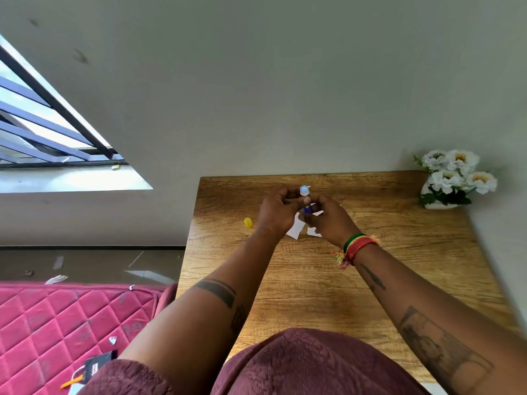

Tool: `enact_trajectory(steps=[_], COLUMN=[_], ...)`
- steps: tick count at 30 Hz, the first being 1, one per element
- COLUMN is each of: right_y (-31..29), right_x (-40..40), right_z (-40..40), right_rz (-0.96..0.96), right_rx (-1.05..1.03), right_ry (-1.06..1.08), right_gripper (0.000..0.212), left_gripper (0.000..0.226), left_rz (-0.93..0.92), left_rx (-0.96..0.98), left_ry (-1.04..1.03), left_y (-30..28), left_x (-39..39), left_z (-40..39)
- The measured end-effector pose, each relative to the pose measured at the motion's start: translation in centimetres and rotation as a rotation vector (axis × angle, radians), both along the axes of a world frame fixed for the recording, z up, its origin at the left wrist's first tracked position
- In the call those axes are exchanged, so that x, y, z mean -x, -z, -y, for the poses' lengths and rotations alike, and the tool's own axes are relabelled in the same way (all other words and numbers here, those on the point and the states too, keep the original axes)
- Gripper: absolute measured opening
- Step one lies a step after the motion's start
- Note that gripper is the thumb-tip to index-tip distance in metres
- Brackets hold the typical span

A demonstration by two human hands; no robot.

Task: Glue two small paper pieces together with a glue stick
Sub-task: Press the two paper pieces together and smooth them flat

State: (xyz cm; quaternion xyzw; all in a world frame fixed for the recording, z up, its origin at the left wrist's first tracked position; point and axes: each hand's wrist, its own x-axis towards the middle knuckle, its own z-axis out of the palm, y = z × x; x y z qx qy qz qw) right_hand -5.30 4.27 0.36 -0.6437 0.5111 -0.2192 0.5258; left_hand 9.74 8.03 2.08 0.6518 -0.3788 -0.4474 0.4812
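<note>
A blue glue stick (306, 200) with its white tip bare stands upright between both hands over the middle of the wooden table (385, 266). My left hand (278, 213) grips its upper part. My right hand (328, 220) holds its lower end; a red, green and yellow band circles that wrist. The stick's yellow cap (248, 222) lies on the table to the left of my left hand. Two small white paper pieces (296, 230) lie flat on the table beneath the hands, partly hidden by them.
A white pot of white flowers (453, 181) stands at the table's far right corner against the wall. A pink quilted mattress (57, 323) with scraps and a tag lies left of the table. A barred window (42, 124) is at far left.
</note>
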Motion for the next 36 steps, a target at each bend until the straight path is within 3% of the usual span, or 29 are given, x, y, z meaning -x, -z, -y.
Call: enact_trajectory(steps=[7, 13, 17, 24, 30, 36], right_y=[0.1, 0.2, 0.5, 0.4, 0.8, 0.9], right_x=[0.3, 0.3, 0.2, 0.2, 0.2, 0.3], right_z=[0.2, 0.2, 0.3, 0.4, 0.6, 0.4], right_rz=[-0.03, -0.022, -0.065, -0.021, -0.082, -0.036], right_rx=[0.026, -0.006, 0.034, -0.028, 0.022, -0.002], right_ry=[0.014, -0.037, -0.036, -0.018, -0.017, -0.023], right_gripper=[0.027, 0.033, 0.015, 0.032, 0.015, 0.038], left_gripper=[0.025, 0.023, 0.026, 0.028, 0.028, 0.027], left_rz=[0.009, 0.028, 0.07, 0.083, 0.105, 0.122], left_rx=[0.019, 0.003, 0.015, -0.017, -0.004, -0.006], left_ry=[0.005, -0.008, 0.018, 0.011, 0.032, 0.038], left_y=[0.1, 0.2, 0.4, 0.3, 0.8, 1.1], left_x=[-0.1, -0.1, -0.2, -0.1, -0.3, -0.3], left_z=[0.0, 0.0, -0.1, 0.2, 0.1, 0.2])
